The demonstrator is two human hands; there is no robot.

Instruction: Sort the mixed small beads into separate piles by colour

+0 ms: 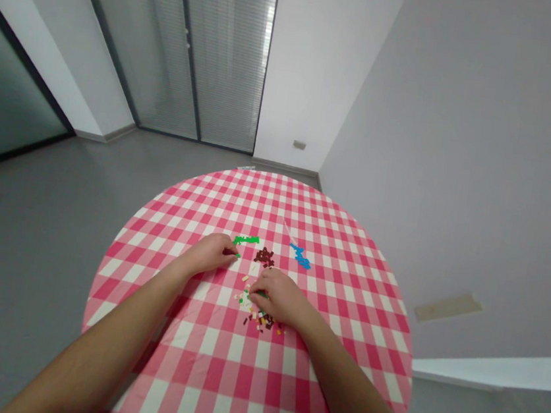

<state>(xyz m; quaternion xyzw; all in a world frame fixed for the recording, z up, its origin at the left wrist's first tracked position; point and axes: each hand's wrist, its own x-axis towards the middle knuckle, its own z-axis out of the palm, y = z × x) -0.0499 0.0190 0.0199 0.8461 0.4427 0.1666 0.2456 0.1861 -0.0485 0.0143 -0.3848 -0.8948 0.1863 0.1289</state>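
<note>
My left hand [211,252] is on the left of the small pieces, its fingers pinched at a small green piece [237,255]. Just beyond those fingertips lies a cluster of green pieces [248,239]. My right hand [279,294] reaches into a loose mix of small pieces [268,323], coloured green, brown, yellow and white, and covers part of it. Its fingers are bent together, and what they hold, if anything, is too small to make out. Between the hands and slightly farther off sits a heap of dark brown pieces [264,256]. Blue pieces [301,257] form a group to the right.
A round table [188,362] wears a red-and-white checked cloth. Past its far edge stand glass doors with blinds [223,55]. A pale wall [460,155] rises on the right, and grey floor [28,238] extends on the left.
</note>
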